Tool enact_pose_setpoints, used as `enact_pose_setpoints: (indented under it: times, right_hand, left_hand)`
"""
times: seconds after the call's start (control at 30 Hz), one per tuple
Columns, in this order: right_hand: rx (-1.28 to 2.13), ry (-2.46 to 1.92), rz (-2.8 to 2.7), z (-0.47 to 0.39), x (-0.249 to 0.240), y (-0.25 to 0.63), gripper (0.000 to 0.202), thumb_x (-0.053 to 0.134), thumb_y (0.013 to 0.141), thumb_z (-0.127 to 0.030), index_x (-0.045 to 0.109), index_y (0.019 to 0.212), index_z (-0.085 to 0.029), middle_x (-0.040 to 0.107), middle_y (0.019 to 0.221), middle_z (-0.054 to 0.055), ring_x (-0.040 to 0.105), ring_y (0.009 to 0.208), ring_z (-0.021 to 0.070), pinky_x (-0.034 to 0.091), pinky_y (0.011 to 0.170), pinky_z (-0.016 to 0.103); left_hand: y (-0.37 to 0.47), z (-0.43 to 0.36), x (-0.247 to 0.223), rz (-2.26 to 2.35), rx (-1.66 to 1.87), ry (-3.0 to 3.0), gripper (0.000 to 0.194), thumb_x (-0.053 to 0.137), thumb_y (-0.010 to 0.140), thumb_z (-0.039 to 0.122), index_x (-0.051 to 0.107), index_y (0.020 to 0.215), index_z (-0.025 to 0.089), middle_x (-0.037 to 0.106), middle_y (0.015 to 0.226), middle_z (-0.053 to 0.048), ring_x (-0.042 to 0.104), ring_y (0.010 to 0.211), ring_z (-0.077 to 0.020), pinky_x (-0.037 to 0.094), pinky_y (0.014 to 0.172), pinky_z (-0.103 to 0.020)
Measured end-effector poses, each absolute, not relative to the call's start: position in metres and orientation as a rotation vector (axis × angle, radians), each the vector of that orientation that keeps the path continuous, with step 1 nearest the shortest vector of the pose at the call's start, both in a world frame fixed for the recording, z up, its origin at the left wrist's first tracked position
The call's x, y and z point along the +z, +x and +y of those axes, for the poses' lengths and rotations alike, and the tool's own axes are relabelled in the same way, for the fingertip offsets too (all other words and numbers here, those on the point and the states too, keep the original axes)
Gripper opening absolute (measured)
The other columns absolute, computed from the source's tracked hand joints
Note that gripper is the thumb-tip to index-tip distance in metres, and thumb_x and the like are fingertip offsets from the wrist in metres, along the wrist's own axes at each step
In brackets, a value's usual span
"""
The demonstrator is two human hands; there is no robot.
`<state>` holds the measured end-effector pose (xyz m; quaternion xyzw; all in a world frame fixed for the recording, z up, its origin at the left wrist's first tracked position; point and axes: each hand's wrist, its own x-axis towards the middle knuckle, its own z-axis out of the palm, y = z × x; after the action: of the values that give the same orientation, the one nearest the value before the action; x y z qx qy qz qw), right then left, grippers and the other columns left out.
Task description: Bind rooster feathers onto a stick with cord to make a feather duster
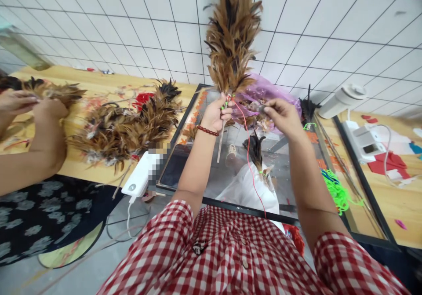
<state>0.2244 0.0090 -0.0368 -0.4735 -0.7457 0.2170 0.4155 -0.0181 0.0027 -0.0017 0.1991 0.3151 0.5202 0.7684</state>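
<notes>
A brown and black feather duster (232,44) is held roughly upright at the upper centre of the frame, with white wall tiles (145,27) behind it. Its bare stick (220,147) is gripped just below the feathers by the left hand (217,112), whose fingers are clamped around it beside bright green ties (227,105); a red bead bracelet (207,130) is worn on that wrist. From the duster's base a red string (248,154) is hung down to the lower centre. To the right, the fingers of the right hand (280,115) are pinched together on a small greyish piece (261,109), too small to be identified, in front of a purple plastic bag (263,86). Below, a dark feather bundle (255,150) is seen over a black-framed clear panel (285,172). At the panel's left edge a phone (174,165) and a white device (141,174) are placed. Further left, more feather dusters (132,128) are laid on the wooden worktop (59,73), and feathers are handled by a co-worker's hands (54,110). At right, green cord (338,191), a white tumbler (343,101), a white power strip (361,141) and red scraps (389,163) are seen.
</notes>
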Motion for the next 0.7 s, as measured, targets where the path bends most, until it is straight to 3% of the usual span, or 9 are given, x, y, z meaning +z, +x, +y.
enact_pose_setpoints:
  times: [0.17, 0.4, 0.53, 0.7]
  right_hand:
    - [0.302, -0.84, -2.328, 0.001, 0.024, 0.192, 0.02, 0.059, 0.095, -0.028, 0.079, 0.098, -0.024, 0.075, 0.093, 0.005, 0.067, 0.091, 0.0212, 0.052, 0.087, 0.037]
    - [-0.182, -1.118, -2.412, 0.012, 0.031, 0.165, 0.027, 0.053, 0.096, -0.022, 0.08, 0.102, -0.019, 0.072, 0.102, 0.012, 0.064, 0.098, 0.028, 0.047, 0.082, 0.041]
    - [-0.221, -1.187, -2.378, 0.012, 0.028, 0.169, 0.026, 0.053, 0.096, -0.022, 0.078, 0.101, -0.019, 0.072, 0.101, 0.013, 0.064, 0.098, 0.0295, 0.048, 0.082, 0.042]
    - [-0.079, -1.25, -2.046, 0.016, 0.012, 0.173, 0.023, 0.058, 0.098, -0.033, 0.074, 0.108, -0.021, 0.071, 0.111, 0.013, 0.064, 0.111, 0.0322, 0.052, 0.095, 0.048]
  left_hand:
    - [-0.003, 0.006, -0.014, 0.765, 1.166, 0.512, 0.029, 0.067, 0.101, 0.037, 0.054, 0.085, 0.017, 0.049, 0.064, 0.007, 0.031, 0.039, 0.0022, 0.016, 0.037, -0.01]
    - [0.011, -0.006, -0.012, 0.796, 1.099, 0.664, 0.026, 0.067, 0.1, 0.035, 0.054, 0.086, 0.017, 0.05, 0.063, 0.007, 0.032, 0.039, 0.0016, 0.016, 0.039, -0.011]
    - [0.016, -0.012, -0.01, 0.797, 1.071, 0.764, 0.03, 0.072, 0.098, 0.037, 0.053, 0.087, 0.017, 0.049, 0.064, 0.008, 0.032, 0.04, 0.0025, 0.015, 0.04, -0.01]
    - [0.021, -0.013, -0.009, 0.854, 1.093, 0.803, 0.029, 0.054, 0.106, 0.019, 0.043, 0.079, 0.018, 0.043, 0.06, 0.009, 0.028, 0.04, 0.002, 0.015, 0.042, -0.011]
